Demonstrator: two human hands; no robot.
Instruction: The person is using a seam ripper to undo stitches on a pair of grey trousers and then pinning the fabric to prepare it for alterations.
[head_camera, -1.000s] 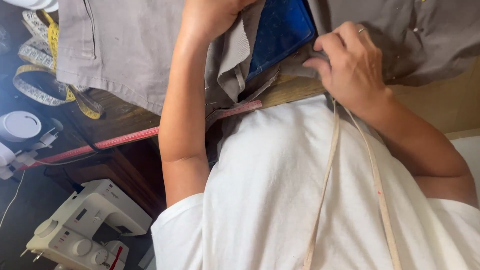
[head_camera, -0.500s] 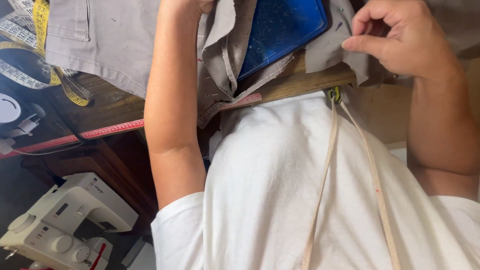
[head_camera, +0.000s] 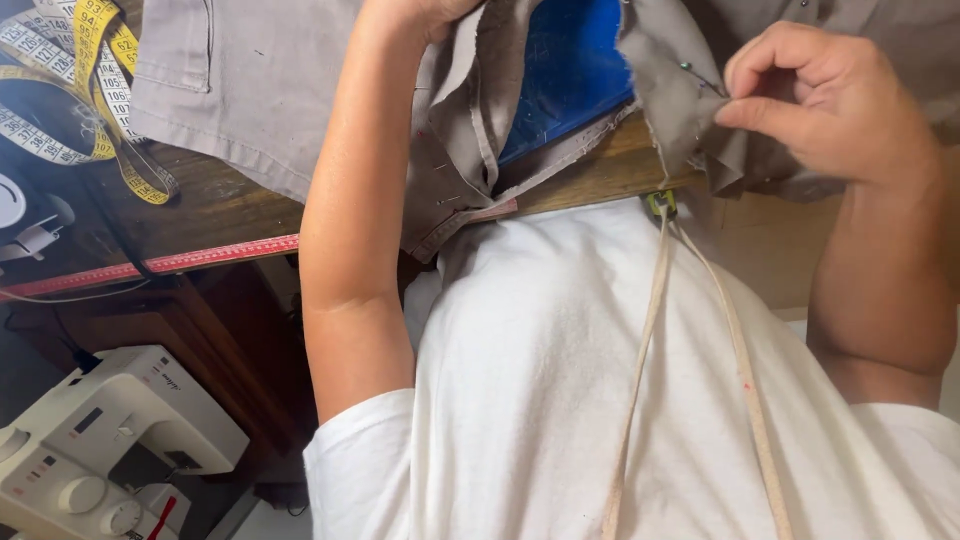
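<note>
A grey fabric garment (head_camera: 230, 80) lies spread over a wooden table (head_camera: 230, 215), with a blue sheet (head_camera: 570, 70) showing under its folded edges. My right hand (head_camera: 820, 100) pinches a raised flap of the grey fabric near a green-headed pin (head_camera: 686, 68). My left hand (head_camera: 420, 12) rests at the top of the fabric fold, cut off by the frame's upper edge, so its fingers are hidden. A beige tape (head_camera: 650, 350) hangs down over my white shirt.
A yellow measuring tape (head_camera: 85, 80) is coiled at the table's far left. A red ruler (head_camera: 180, 262) runs along the table's front edge. A white sewing machine (head_camera: 100, 450) stands below at the lower left.
My right hand has moved up and to the right, lifting the fabric flap off the blue sheet. My left arm stays planted on the fold.
</note>
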